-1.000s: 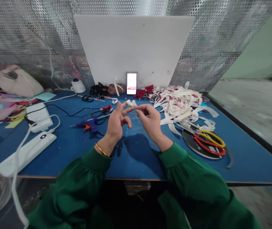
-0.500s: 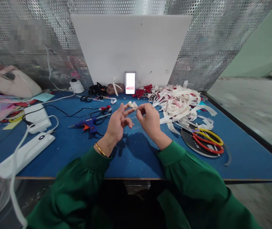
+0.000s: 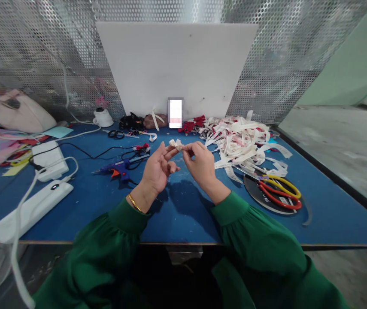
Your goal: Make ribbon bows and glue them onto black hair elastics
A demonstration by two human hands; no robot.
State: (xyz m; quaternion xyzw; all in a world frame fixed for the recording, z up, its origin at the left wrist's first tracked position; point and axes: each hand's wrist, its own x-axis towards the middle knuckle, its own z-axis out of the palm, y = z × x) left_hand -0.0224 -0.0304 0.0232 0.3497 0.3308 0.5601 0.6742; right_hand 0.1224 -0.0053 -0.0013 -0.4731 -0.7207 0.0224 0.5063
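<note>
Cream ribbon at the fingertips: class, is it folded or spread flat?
Folded: the cream ribbon looks bunched and puckered between left hand and right hand, not laid out flat.

My right grip pinches a gathered cream ribbon at my left grip's fingertips, above the tabletop; scissors lie toward its right edge.

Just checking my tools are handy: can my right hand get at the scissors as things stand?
Likely yes: the scissors lie to the right of your right hand, their red and yellow handles uncovered. However, its grip appears taken up by the cream ribbon.
</note>
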